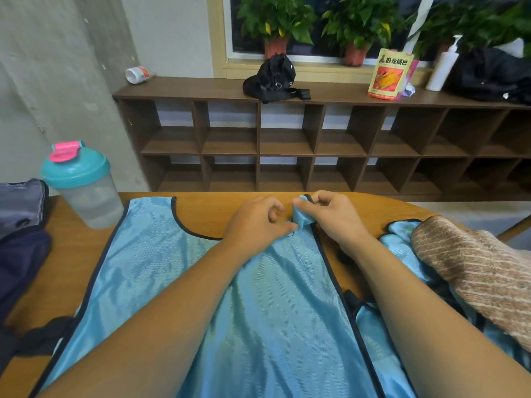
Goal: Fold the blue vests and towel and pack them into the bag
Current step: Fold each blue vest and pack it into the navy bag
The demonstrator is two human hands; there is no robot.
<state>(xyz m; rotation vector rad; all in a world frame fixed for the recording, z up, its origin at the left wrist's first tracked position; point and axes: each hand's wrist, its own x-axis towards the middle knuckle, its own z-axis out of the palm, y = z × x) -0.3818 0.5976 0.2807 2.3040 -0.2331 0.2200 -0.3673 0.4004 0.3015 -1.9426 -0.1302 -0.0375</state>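
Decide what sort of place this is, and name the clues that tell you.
Probably a gym or sports-club changing area: open cubby shelves, a shaker bottle on the table, and a blue vest spread out.

Likely a sports club or changing room. Long low cubby shelf (287, 145) of open compartments against the wall; on top of it a black pouch (270, 77), snack packet (390, 74) and pump bottle (442, 67); potted plants (275, 21) above it; shaker bottle (83, 185) on the wooden counter (201, 214) in front of it.
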